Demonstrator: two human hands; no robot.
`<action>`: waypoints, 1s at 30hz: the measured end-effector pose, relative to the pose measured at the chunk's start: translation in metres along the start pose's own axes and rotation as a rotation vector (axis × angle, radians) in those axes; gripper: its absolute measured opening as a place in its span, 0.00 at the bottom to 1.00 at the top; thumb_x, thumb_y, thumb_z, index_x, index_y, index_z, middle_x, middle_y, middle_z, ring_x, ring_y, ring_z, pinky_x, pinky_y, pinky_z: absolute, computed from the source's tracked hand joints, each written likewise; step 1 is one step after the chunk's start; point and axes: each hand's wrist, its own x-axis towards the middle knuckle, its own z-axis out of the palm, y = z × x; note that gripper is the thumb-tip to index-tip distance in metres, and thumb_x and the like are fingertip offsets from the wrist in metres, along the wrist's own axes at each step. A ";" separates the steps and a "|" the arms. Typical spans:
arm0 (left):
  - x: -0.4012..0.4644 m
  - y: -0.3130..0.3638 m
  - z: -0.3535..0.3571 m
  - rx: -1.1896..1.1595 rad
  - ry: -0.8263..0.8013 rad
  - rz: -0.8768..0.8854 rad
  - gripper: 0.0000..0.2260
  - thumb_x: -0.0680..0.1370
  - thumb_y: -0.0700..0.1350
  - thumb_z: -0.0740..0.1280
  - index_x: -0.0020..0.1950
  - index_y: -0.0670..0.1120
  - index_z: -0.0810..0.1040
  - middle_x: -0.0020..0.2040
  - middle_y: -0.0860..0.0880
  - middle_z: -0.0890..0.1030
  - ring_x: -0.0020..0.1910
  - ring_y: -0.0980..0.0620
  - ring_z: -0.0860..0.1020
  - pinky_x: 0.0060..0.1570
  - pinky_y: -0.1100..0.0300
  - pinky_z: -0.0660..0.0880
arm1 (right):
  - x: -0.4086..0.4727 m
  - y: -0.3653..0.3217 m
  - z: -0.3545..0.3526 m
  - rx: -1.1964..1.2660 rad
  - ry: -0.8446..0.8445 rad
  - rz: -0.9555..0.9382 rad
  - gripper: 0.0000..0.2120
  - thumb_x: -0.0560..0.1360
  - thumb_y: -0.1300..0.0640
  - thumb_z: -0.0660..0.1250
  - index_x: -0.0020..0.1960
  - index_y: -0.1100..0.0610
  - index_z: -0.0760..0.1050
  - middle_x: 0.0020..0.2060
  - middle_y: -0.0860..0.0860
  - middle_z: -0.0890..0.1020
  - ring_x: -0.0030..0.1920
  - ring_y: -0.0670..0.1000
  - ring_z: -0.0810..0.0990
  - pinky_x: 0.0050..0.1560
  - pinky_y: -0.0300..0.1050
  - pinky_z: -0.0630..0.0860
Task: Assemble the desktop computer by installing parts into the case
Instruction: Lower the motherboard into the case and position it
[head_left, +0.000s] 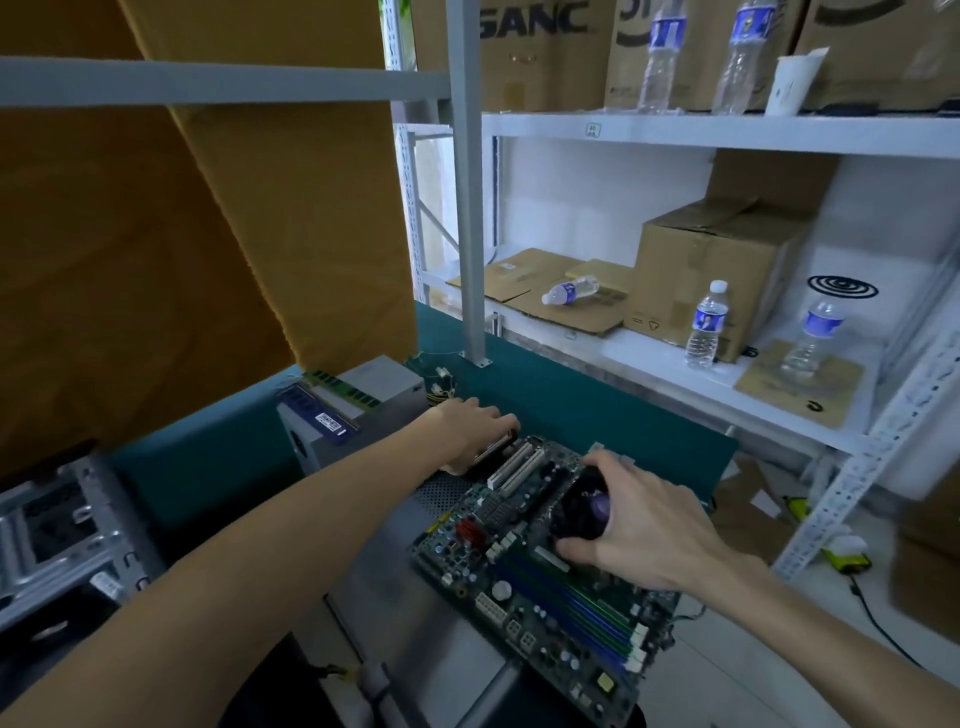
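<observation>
A green motherboard (540, 577) lies tilted over a grey metal panel (415, 597) at the front centre. My right hand (644, 525) grips the black CPU cooler fan (579, 506) mounted on the board, thumb on its near side. My left hand (467, 428) reaches past the board's far corner and holds its rear edge by the port block (496, 447). White expansion slots (517, 470) sit between the two hands. The open metal computer case (57, 525) stands at the left edge.
A grey power supply (358, 410) with two RAM sticks (332, 410) on top sits on the teal mat (571, 395), cables beside it. White shelving at right holds cardboard boxes and water bottles (706, 327). A brown cardboard sheet hangs at upper left.
</observation>
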 end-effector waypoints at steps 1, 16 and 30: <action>-0.001 0.002 0.001 0.010 0.001 0.002 0.44 0.76 0.36 0.72 0.83 0.51 0.48 0.77 0.43 0.63 0.70 0.38 0.69 0.65 0.44 0.73 | -0.005 0.004 -0.003 0.012 0.014 0.015 0.50 0.60 0.19 0.61 0.74 0.42 0.57 0.61 0.44 0.79 0.55 0.50 0.81 0.44 0.48 0.77; -0.139 -0.006 -0.040 -1.064 0.425 -0.059 0.10 0.86 0.44 0.59 0.64 0.51 0.77 0.58 0.49 0.80 0.53 0.56 0.79 0.51 0.62 0.75 | -0.049 -0.014 -0.075 0.350 0.176 -0.024 0.49 0.55 0.19 0.69 0.71 0.35 0.61 0.66 0.40 0.78 0.60 0.49 0.80 0.56 0.50 0.78; -0.393 -0.025 0.010 -1.244 0.635 -0.430 0.12 0.82 0.40 0.68 0.62 0.54 0.81 0.56 0.52 0.85 0.54 0.56 0.83 0.58 0.57 0.79 | -0.092 -0.178 -0.148 0.357 0.047 -0.450 0.45 0.60 0.25 0.75 0.72 0.38 0.64 0.69 0.44 0.75 0.66 0.51 0.74 0.63 0.56 0.75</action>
